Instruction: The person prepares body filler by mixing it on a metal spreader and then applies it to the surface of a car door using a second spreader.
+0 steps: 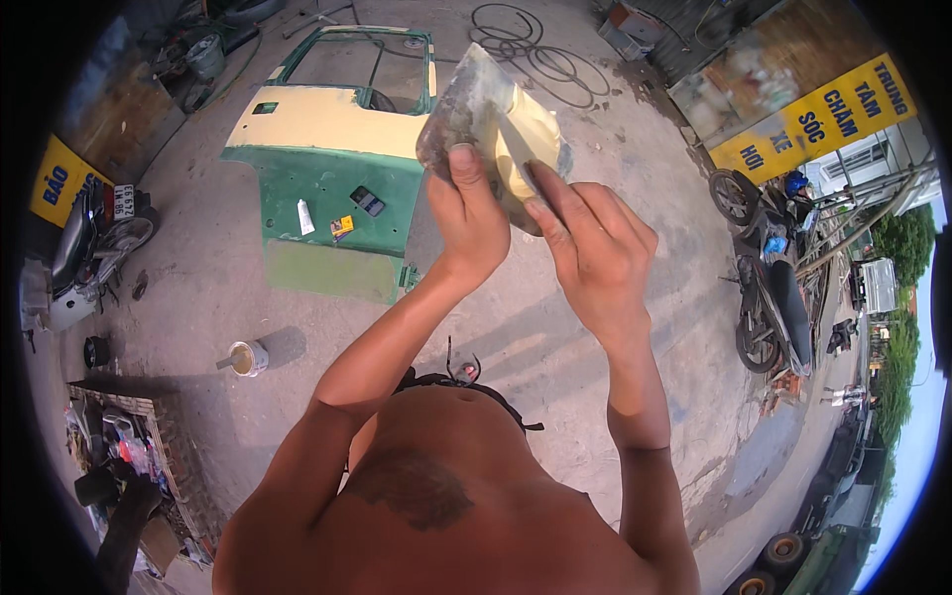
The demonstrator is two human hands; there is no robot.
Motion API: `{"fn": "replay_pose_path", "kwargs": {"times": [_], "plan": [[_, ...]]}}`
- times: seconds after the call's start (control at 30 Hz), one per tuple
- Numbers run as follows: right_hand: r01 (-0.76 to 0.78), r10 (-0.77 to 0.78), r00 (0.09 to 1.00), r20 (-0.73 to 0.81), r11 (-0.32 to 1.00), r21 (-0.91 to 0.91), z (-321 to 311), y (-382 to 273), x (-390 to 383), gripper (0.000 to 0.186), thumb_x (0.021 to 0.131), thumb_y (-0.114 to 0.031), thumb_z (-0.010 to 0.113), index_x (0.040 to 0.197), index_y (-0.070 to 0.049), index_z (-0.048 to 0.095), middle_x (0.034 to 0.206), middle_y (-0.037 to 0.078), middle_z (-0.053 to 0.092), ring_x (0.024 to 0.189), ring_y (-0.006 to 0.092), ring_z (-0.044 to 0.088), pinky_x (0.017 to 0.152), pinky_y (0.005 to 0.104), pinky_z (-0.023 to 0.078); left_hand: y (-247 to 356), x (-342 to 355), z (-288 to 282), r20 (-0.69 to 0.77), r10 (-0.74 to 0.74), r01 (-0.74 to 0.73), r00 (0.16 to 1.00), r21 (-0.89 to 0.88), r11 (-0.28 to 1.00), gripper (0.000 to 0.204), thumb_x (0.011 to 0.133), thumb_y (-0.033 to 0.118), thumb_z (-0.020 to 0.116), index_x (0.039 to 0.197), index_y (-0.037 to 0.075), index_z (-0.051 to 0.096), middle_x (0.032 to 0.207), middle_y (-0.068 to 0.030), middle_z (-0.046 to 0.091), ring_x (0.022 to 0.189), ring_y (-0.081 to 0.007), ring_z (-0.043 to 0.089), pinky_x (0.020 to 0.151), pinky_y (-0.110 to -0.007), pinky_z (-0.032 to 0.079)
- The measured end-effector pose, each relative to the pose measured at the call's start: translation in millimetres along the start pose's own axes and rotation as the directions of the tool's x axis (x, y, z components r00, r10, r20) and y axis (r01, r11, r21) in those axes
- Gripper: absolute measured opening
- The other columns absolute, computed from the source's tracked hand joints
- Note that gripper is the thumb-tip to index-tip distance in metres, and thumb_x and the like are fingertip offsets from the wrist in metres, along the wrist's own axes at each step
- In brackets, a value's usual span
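Note:
My left hand grips a worn, grey-stained putty board from below, its thumb lying on the upper face. Pale yellow putty is smeared over the board's right part. In my right hand, pinched between thumb and fingers, is a thin flat putty spreader, its blade against the putty. Beyond and to the left lies a green vehicle door with a window frame. A broad cream-coloured band crosses it below the window. Both hands are raised above the ground, to the right of the door.
On the door lie a phone, a white tube and a small yellow box. A bucket stands lower left, near a cluttered crate. A coiled hose lies far back; motorbikes stand right.

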State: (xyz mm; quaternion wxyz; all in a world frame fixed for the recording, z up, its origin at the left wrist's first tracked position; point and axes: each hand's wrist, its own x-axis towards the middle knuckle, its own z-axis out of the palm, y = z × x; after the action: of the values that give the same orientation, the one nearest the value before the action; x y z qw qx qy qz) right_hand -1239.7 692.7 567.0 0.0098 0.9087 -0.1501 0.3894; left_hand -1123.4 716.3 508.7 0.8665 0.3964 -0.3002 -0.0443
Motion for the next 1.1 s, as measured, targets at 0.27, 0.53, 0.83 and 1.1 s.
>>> {"fn": "replay_pose_path", "kwargs": {"times": [0.27,0.53,0.83,1.1], "plan": [[0.028,-0.027,0.998,-0.049,0.999,0.028,-29,25,5,0.025,0.078,-0.017,0.072,0.101,-0.007,0.071,0.075,0.003,0.064,0.064,0.0186,0.060,0.056,0.0300,0.047,3,-6,-1,-0.029,-0.073,0.074,0.997,0.036,0.997,0.064,0.101,0.053,0.031,0.108,-0.006,0.053,0.103,-0.0101,0.059,0.094,-0.0159,0.054,0.083,-0.030,0.043],[-0.003,0.039,0.949,-0.314,0.993,0.116,-58,47,30,0.025,0.081,-0.023,0.072,0.098,-0.005,0.072,0.080,0.007,0.067,0.065,0.0207,0.061,0.058,0.0287,0.047,37,11,24,0.267,-0.492,0.554,0.829,-0.272,0.787,0.056,0.102,0.045,0.038,0.129,-0.003,0.045,0.123,-0.0126,0.056,0.111,-0.0201,0.057,0.094,-0.034,0.046],[-0.209,0.909,0.398,0.123,-0.041,0.977,-16,69,-49,0.039,0.091,-0.034,0.067,0.106,0.002,0.066,0.096,0.003,0.066,0.083,0.0085,0.056,0.075,0.0234,0.046,6,24,23,0.188,-0.318,0.353,0.929,-0.202,0.914,0.061,0.098,0.044,0.049,0.140,0.004,0.032,0.140,-0.0104,0.040,0.127,-0.0235,0.046,0.105,-0.042,0.042],[-0.055,0.918,0.324,-0.229,0.260,0.964,-37,120,-33,0.035,0.092,-0.033,0.066,0.101,0.001,0.064,0.094,0.002,0.064,0.084,0.0080,0.054,0.078,0.0252,0.044,24,-13,39,0.699,-0.361,-0.031,0.618,0.480,0.877,0.048,0.101,0.041,0.046,0.127,0.000,0.045,0.116,-0.0062,0.051,0.103,-0.0139,0.048,0.087,-0.029,0.041]]}}
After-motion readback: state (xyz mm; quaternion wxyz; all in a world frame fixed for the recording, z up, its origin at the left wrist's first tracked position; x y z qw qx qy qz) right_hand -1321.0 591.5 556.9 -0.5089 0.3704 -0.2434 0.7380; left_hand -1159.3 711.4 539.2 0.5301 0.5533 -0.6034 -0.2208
